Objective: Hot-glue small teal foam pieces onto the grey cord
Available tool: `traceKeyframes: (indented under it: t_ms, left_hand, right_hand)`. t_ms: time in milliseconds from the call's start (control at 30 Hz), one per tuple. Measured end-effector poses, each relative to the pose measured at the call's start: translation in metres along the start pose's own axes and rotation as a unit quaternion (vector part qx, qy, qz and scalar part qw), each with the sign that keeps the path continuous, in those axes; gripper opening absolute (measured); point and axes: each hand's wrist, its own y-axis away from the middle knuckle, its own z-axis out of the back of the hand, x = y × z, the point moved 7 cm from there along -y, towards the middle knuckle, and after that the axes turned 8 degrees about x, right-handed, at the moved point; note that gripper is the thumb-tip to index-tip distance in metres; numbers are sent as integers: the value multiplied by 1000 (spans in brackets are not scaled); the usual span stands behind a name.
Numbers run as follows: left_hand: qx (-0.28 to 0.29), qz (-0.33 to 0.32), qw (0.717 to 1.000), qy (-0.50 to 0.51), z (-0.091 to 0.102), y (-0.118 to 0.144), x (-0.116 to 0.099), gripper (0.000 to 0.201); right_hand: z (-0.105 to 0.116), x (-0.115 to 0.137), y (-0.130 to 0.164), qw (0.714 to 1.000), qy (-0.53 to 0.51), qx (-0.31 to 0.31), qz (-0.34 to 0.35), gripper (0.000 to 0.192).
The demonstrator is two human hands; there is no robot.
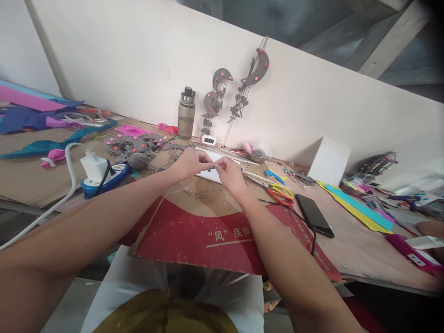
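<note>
My left hand [193, 163] and my right hand [229, 172] meet fingertip to fingertip over a white sheet [202, 152] on the cardboard. Both are closed in a pinch. A small dark grey piece [210, 169] shows just under the fingertips; it is too small to tell what kind it is. A thin grey cord [198, 196] lies loosely on the red and brown cardboard [194, 245] below the hands. Right of my right hand are scissors with yellow and red handles [280, 195].
A black phone [314, 215] and cable lie to the right. At left stand a blue power strip [118, 176] with a white charger, a grey yarn ball [138, 161] and grey felt pieces [133, 144]. Behind are a bottle [186, 115], a small clock [208, 139] and hanging grey moon ornaments [257, 69].
</note>
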Motion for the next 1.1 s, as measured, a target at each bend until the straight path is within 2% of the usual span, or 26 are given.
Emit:
traceKeyframes:
  t_ms: [200, 367, 567, 667, 833, 1100]
  left_hand:
    - [6, 10, 999, 33, 2, -3, 3, 17]
    - [-4, 21, 997, 68, -1, -8, 17, 20]
    - [-33, 42, 984, 167, -8, -10, 31, 16]
    - [-39, 51, 979, 196, -11, -9, 35, 15]
    - [-37, 56, 974, 218, -15, -7, 33, 17]
    - [-52, 55, 961, 266, -18, -1, 27, 19]
  right_hand:
    - [-3, -10, -2, 994, -102, -8, -39, 8]
    - [0, 0, 2, 998, -60, -31, -12, 5]
    - [-2, 10, 10, 998, -9, -63, 9, 6]
    - [-8, 3, 9, 997, -27, -64, -26, 8]
    - [-14, -19, 5, 983, -128, -74, -105, 11]
    - [-20, -24, 4, 975, -172, -66, -119, 18]
